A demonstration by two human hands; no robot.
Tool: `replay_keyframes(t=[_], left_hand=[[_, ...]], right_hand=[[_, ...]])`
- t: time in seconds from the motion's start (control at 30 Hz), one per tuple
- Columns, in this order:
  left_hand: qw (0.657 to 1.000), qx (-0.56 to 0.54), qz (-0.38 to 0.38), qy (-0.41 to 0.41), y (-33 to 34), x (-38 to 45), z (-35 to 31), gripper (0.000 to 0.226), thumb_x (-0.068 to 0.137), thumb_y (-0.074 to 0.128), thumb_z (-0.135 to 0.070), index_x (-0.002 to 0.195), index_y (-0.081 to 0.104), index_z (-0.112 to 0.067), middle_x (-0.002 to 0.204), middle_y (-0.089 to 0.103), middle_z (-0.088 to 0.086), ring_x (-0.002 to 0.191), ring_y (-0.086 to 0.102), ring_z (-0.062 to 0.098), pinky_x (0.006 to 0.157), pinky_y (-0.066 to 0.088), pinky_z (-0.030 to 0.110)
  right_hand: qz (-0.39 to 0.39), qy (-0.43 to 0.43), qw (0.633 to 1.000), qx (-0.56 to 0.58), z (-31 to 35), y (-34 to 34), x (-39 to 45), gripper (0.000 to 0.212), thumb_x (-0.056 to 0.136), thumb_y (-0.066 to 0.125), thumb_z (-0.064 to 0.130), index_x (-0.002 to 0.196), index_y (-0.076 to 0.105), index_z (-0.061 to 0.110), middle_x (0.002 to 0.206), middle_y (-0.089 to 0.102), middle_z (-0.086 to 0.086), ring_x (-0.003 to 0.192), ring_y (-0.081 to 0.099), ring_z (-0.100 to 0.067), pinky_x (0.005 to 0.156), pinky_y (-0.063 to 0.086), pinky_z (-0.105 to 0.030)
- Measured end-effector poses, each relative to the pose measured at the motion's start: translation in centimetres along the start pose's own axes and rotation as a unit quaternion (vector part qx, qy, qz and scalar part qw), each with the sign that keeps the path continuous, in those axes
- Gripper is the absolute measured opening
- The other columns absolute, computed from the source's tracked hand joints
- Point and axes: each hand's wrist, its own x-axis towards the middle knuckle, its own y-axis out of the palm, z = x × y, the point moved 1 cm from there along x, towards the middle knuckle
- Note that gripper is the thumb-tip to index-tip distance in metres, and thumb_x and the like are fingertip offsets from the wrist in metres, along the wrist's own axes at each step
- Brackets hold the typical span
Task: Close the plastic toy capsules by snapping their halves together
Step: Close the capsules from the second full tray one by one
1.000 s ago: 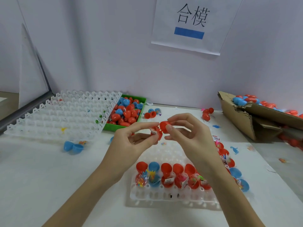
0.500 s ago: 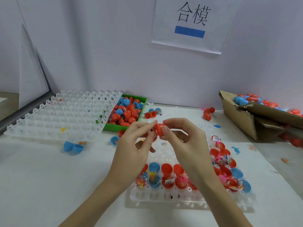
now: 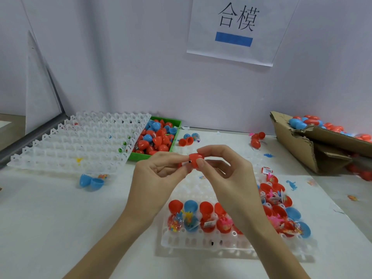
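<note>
Both hands meet above white table (image 3: 50, 228): right hand (image 3: 227, 176) pinches red capsule (image 3: 196, 160) between thumb and forefinger, left hand (image 3: 159, 174) grips its hidden other half, pressing halves together. Seam not visibly shut; snap judged under way. Near tray (image 3: 201, 244) holds row of open capsules (image 3: 206, 216) stuffed with toys, unclosed. Green bin (image 3: 159, 137) and cardboard box (image 3: 302, 146) hold red and blue capsules. Empty-looking clear tray (image 3: 70, 141) at left. Lilac wall carries paper sign (image 3: 237, 29).
</note>
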Motion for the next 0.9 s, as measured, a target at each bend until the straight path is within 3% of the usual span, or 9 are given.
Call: replay_keyframes(t=[0.13, 0.3, 0.4, 0.5, 0.73, 0.9], left_hand=[[0.999, -0.015, -0.033, -0.014, -0.1, -0.2, -0.2, 0.029, 0.067, 0.085, -0.04, 0.094, 0.081, -0.03, 0.086, 0.08, -0.01, 0.085, 0.077, 0.009, 0.072, 0.059, 0.014], [0.999, -0.024, -0.027, -0.007, -0.4, 0.1, -0.3, 0.017, 0.075, 0.089, -0.021, 0.086, 0.076, -0.025, 0.083, 0.079, -0.001, 0.078, 0.078, 0.019, 0.072, 0.061, 0.02], [0.999, -0.025, -0.024, -0.008, -0.5, 0.1, -0.6, 0.02, 0.068, 0.086, -0.038, 0.084, 0.08, -0.028, 0.081, 0.08, -0.003, 0.074, 0.078, 0.018, 0.068, 0.059, 0.016], [1.0, -0.013, -0.015, -0.008, -0.6, 0.1, -0.6, 0.019, 0.07, 0.085, -0.036, 0.086, 0.082, -0.026, 0.081, 0.08, -0.004, 0.074, 0.078, 0.015, 0.067, 0.058, 0.015], [0.999, 0.011, 0.052, 0.009, 0.0, -0.3, -1.1, 0.028, 0.078, 0.08, -0.032, 0.106, 0.08, -0.028, 0.093, 0.081, -0.013, 0.09, 0.077, 0.009, 0.077, 0.058, 0.014], [0.996, 0.056, 0.04, 0.049, -0.2, -0.1, -1.0, 0.026, 0.083, 0.084, -0.018, 0.108, 0.081, -0.022, 0.094, 0.08, -0.013, 0.091, 0.076, 0.011, 0.078, 0.058, 0.014]], right_hand=[[0.009, -0.041, 0.998, -0.047, 0.1, 0.4, -0.1, 0.02, 0.09, 0.076, 0.018, 0.108, 0.071, 0.022, 0.106, 0.073, 0.01, 0.098, 0.071, -0.008, 0.084, 0.057, -0.017], [0.028, -0.05, 0.997, -0.044, 0.2, 0.3, -0.2, 0.019, 0.089, 0.074, 0.021, 0.107, 0.07, 0.024, 0.101, 0.074, 0.015, 0.099, 0.071, -0.007, 0.086, 0.057, -0.016], [0.027, -0.054, 0.996, -0.064, 0.3, 0.5, -0.2, 0.022, 0.085, 0.069, 0.032, 0.106, 0.067, 0.028, 0.101, 0.073, 0.017, 0.099, 0.071, -0.004, 0.087, 0.057, -0.016], [0.011, -0.054, 0.997, -0.06, 0.3, 0.6, -0.3, 0.024, 0.084, 0.069, 0.034, 0.107, 0.068, 0.027, 0.1, 0.073, 0.017, 0.098, 0.071, -0.003, 0.085, 0.057, -0.015], [-0.019, 0.011, 0.999, 0.045, 0.6, -0.5, 0.0, 0.013, 0.092, 0.073, 0.022, 0.106, 0.073, 0.022, 0.096, 0.077, 0.008, 0.093, 0.075, -0.011, 0.08, 0.059, -0.02], [-0.004, 0.067, 0.993, 0.094, 0.6, -0.4, -0.1, 0.013, 0.092, 0.072, 0.022, 0.105, 0.073, 0.021, 0.095, 0.078, 0.006, 0.091, 0.076, -0.011, 0.074, 0.058, -0.016]])
